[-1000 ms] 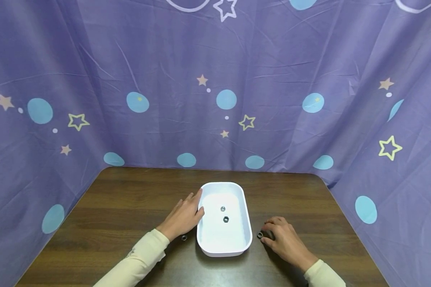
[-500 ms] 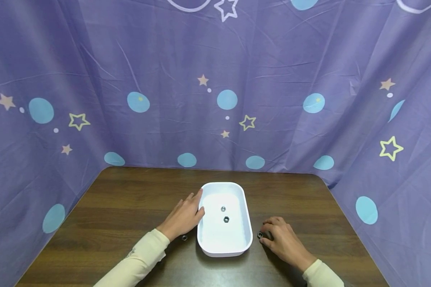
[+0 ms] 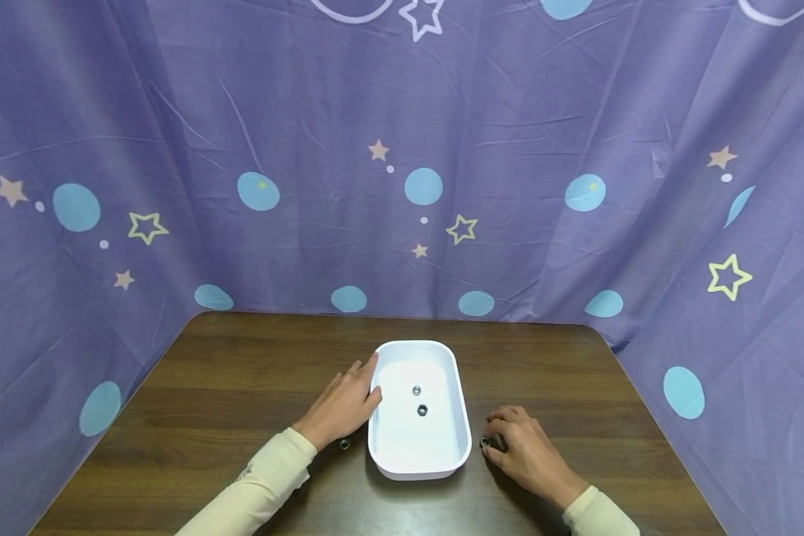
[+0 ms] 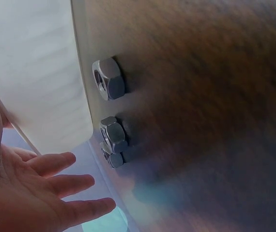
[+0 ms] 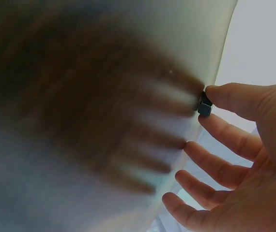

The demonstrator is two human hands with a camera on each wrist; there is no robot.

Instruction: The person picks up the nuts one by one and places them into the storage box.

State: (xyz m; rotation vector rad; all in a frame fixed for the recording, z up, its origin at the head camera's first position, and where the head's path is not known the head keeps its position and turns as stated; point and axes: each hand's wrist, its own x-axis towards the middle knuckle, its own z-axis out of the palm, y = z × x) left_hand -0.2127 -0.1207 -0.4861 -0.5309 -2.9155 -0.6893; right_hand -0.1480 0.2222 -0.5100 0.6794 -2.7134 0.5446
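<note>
A white tray point(image 3: 418, 454) stands mid-table with two hex nuts inside, a silvery one point(image 3: 417, 391) and a darker one point(image 3: 422, 410). My left hand point(image 3: 342, 406) rests on the tray's left rim, thumb over the edge and fingers extended. Right of the tray, my right hand point(image 3: 525, 454) pinches a dark hex nut point(image 5: 205, 105) between thumb and index finger, low at the tabletop. Its other fingers spread loosely in the right wrist view. Three metal nuts line the table beside the tray in the left wrist view, the nearest nut point(image 4: 109, 79) largest; my left arm mostly hides them from the head view.
The brown wooden table point(image 3: 254, 372) extends on both sides of the tray. A purple curtain point(image 3: 308, 246) with stars and blue dots encloses the back and sides.
My right thumb and index finger have drawn in around the nut, which has shifted only slightly. The left hand and the tray stay where they were.
</note>
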